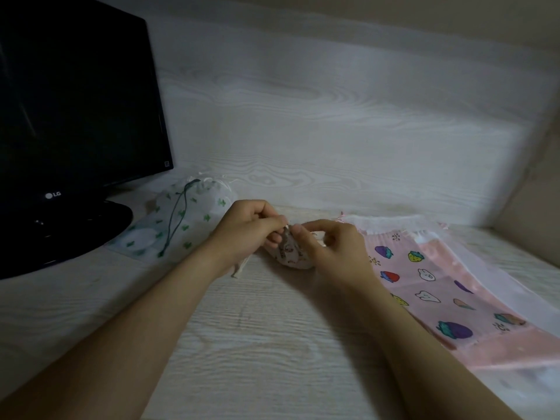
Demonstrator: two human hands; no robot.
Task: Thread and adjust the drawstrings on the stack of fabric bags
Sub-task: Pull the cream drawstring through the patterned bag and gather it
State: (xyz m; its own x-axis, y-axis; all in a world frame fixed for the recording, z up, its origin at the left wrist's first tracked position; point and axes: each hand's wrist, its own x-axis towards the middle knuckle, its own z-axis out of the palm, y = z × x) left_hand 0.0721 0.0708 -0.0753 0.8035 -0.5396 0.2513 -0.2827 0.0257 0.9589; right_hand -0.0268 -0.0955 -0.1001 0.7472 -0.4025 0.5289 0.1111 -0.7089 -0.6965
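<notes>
Pale wood desk (257, 328), monitor (75, 101) at left | I see left hand (245, 225) and right hand (336, 241) both pinching the mouth of the small bag (291, 256), mid-desk | green-print bag (181, 219) left looks strung, I judge; pink bags (439, 283) right not yet done.

Small printed pouch (292, 256): cream w/ brown marks, bunched, on desk at centre; top edge pinched by left hand (248, 225) + right hand (333, 241). Cream cord (241, 268) trails to its left.
Cactus-print bag (145, 234): white, flat, far left; green drawstring (174, 219) lies looped across it.
Pink fruit-print bag (424, 286): flat, at right, atop sheer white bag (391, 222).
</notes>
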